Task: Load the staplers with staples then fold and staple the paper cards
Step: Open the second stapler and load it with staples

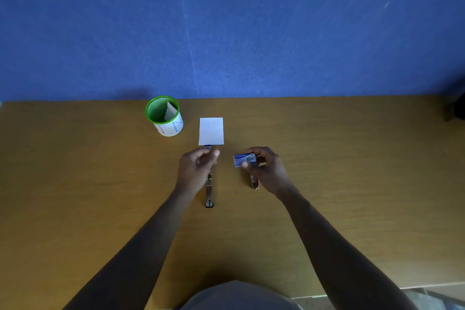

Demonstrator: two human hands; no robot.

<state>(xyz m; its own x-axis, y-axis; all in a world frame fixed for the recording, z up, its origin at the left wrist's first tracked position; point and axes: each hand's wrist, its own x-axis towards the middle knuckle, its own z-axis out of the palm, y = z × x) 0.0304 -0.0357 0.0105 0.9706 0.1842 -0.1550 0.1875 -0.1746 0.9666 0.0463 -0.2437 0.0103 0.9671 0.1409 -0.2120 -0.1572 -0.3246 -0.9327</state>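
Right hand (268, 168) pinches a blue staple box (245, 160); left hand (197, 168), fingers curled, hovers over an opened stapler (209, 190); its grip is unclear.

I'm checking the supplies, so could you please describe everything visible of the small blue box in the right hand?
The small blue cardboard staple box is rectangular, with white lettering too blurred to read. The right hand pinches it above the wooden table, printed face up. Whether it is open cannot be told.
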